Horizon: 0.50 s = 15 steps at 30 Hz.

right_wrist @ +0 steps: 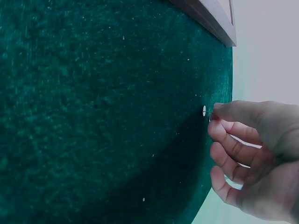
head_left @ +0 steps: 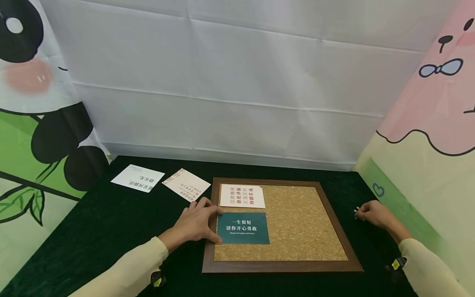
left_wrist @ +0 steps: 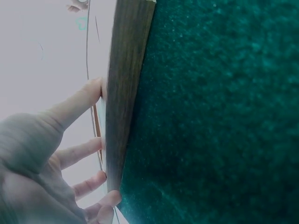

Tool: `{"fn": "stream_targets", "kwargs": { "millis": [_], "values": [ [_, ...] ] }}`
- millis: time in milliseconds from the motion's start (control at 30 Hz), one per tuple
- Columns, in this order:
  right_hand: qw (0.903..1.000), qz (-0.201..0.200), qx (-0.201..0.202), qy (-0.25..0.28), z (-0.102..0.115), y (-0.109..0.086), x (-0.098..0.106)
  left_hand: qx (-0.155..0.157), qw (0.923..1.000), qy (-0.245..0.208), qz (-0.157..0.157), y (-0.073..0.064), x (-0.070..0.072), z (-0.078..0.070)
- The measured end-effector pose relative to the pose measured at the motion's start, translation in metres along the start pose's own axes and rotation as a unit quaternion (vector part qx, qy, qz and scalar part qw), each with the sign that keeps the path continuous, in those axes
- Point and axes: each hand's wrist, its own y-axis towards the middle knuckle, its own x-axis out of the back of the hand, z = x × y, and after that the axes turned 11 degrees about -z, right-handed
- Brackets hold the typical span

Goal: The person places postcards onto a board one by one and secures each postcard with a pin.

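In the head view a brown-framed cork board [head_left: 308,227] lies on the dark green cloth. A teal card [head_left: 243,235] with white lettering lies on the cork, below a white card [head_left: 243,196] with red and grey lettering. My left hand [head_left: 196,220] reaches over the frame's left side, thumb and fingers spread along the teal card's left edge, touching it. Over the cloth right of the board, my right hand [head_left: 375,213] pinches a thumbtack [right_wrist: 204,111] by its pin. Its round white head points away from the fingertips, close to the cloth.
Two loose cards lie on the cloth left of the board: a white card [head_left: 138,178] and a cream card [head_left: 186,184]. A white curtain [head_left: 237,82] hangs behind the table. Cartoon-printed panels stand at both sides, the right one [head_left: 415,185] close to my right hand.
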Motion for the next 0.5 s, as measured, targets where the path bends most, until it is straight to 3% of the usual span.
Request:
{"fn": "stream_targets", "kwargs": {
  "millis": [267, 500],
  "values": [
    [0.9999, 0.003, 0.009, 0.011, -0.0049, -0.0015, -0.0043, 0.000, 1.0000, -0.004, -0.002, 0.0002, -0.0012, 0.0016],
    [0.9970, 0.027, -0.007, 0.072, -0.0067, -0.0032, -0.0073, 0.000, 0.9999, -0.010, -0.004, -0.0004, -0.0023, 0.0023]
  ]
}}
